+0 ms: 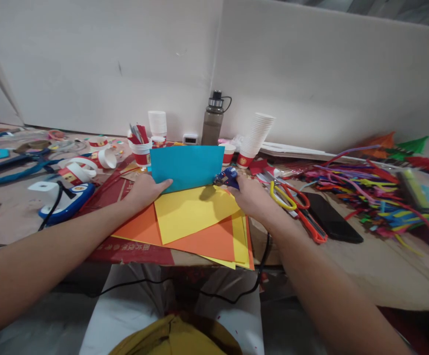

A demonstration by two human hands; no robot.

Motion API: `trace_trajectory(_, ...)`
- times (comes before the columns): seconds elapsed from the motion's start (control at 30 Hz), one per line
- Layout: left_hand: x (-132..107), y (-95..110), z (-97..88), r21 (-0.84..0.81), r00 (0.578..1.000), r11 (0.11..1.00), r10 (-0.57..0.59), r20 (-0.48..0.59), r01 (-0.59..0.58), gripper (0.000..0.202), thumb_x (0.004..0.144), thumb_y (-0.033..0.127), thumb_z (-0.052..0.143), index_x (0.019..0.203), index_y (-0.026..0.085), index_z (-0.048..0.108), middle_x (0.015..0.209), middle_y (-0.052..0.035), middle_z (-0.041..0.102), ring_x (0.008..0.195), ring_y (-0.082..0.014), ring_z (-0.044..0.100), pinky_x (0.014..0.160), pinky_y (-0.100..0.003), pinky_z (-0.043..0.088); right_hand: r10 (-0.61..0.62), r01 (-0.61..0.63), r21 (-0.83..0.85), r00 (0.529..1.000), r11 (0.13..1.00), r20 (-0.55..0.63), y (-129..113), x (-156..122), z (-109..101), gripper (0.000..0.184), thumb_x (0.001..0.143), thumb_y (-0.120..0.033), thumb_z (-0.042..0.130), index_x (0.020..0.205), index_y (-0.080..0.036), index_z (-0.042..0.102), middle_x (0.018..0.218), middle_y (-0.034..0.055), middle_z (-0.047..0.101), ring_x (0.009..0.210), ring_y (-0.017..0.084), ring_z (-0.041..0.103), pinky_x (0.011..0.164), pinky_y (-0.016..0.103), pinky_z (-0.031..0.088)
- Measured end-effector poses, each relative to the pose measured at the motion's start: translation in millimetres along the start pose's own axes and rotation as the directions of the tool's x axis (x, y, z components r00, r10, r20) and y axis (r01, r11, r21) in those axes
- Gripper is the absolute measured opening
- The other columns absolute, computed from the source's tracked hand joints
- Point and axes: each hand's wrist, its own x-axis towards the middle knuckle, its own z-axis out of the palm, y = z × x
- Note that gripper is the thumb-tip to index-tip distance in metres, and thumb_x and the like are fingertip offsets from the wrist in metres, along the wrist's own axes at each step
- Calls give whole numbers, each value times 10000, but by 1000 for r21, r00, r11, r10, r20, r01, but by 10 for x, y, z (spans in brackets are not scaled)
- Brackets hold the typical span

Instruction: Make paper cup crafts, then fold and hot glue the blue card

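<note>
My left hand [145, 191] grips the left lower edge of a blue sheet of paper [187, 166], its thumb on the near face. The sheet stands tilted up above a yellow sheet [195, 214]. In my right hand [251, 198] is a blue corded tool [229, 176] that looks like a hot glue gun. Its nozzle end is at the blue sheet's lower right corner; whether it touches I cannot tell. Orange paper [214, 242] and more yellow sheets lie underneath. A black cord [264, 261] hangs from my right hand over the table edge.
Behind the sheet stand a water bottle [212, 121] and stacked paper cups [257, 135]. Scissors [288, 195], a red cutter [312, 226], a black phone [332, 217] and colourful pipe cleaners [369, 190] lie right. A blue-and-white device [66, 202] and loose cups [105, 159] sit left.
</note>
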Motion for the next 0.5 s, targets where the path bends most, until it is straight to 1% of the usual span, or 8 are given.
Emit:
trace_trajectory(0.1,-13,68,-30,23,998,998,-51,24,50,431,717,579,532,502,208,489,475,-62,448,588,-284,564,566,-371,396,-8,7,-15,997,1000,-72,0,5,41,345,886,-392,442,1119,-149,517,1055,173,627,969,294,575,759,340,400)
trace_trajectory(0.17,-19,98,-46,17,996,996,-82,16,82,437,707,573,548,479,214,450,498,-72,466,591,-281,565,576,-376,396,-42,43,7,996,999,-83,-21,3,61,343,886,-403,441,1109,-156,523,1079,171,619,973,294,571,755,344,402)
trace_trajectory(0.23,-24,110,-55,-17,995,995,-96,-4,95,443,693,574,565,470,222,416,510,-69,477,568,-265,559,561,-371,394,-64,68,37,994,997,-87,-62,0,73,329,882,-382,457,1110,-155,524,1088,168,615,986,286,566,761,337,402)
trace_trajectory(0.3,-29,111,-58,-47,995,994,-100,-17,99,441,681,572,578,473,227,399,512,-60,479,545,-251,549,543,-365,390,-69,73,46,994,996,-88,-119,-1,80,314,874,-358,476,1102,-148,529,1060,163,625,985,278,566,765,327,399)
trace_trajectory(0.4,-30,103,-54,-76,995,993,-95,-17,93,416,679,558,583,497,221,422,519,-54,487,542,-241,545,547,-361,395,-70,72,47,997,996,-41,-217,-4,95,287,875,-349,469,1066,-147,541,993,146,645,904,261,592,709,309,397)
trace_trajectory(0.5,-10,74,-49,-103,998,993,-59,3,59,392,687,555,573,545,200,485,543,-58,532,545,-232,551,554,-354,410,-90,87,93,996,992,25,-310,-8,130,278,885,-339,444,1069,-151,533,985,137,653,845,240,604,646,286,386)
